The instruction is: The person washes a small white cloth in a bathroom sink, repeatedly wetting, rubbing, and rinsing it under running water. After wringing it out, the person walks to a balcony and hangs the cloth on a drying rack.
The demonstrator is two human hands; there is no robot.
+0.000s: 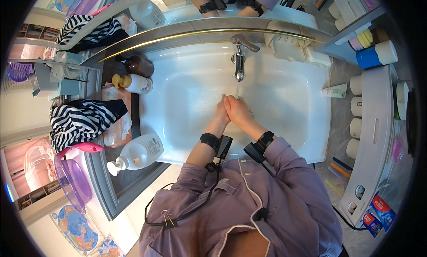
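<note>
My left hand (222, 110) and my right hand (237, 109) are pressed together over the white sink basin (283, 120), just below the chrome faucet (239, 68). A thin stream of water (237, 90) seems to run from the spout toward my fingers. The fingers of my right hand are closed against the left, which is partly covered. No object shows between them, though the palms are hidden. Black straps with small boxes circle both wrists. Behind my right hand, part of a metal drain fitting (241, 98) shows.
Left of the basin are a white pump bottle (141, 152), a yellow-topped pump bottle (138, 83), a brown bottle (140, 66), a tissue pack (116, 137) and striped cloth (83, 123). A tube (335, 90) and a white holder with cups (375, 130) stand right. A mirror (186, 18) spans the back.
</note>
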